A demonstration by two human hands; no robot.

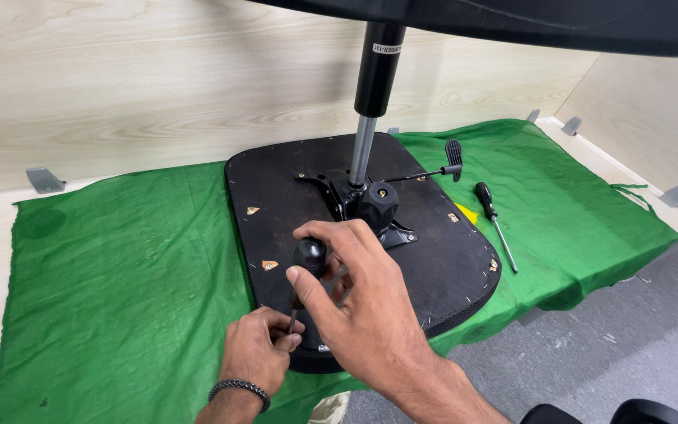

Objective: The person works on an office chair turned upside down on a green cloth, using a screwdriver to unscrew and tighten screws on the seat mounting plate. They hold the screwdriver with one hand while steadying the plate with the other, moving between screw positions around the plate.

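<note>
low in the frame, the left hand pinches the shaft of a black-handled screwdriver, while the right hand grips its handle, at the near edge of the upturned chair seat on the green cloth. keeping the shaft upright and pressing down firmly should prevent slipping. hands hide tip and screw.

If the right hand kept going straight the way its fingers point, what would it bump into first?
The right hand points up and left across the upturned seat base. Past the screwdriver handle it holds, it would probably reach bare seat base, then green cloth. Depth is unclear.
</note>
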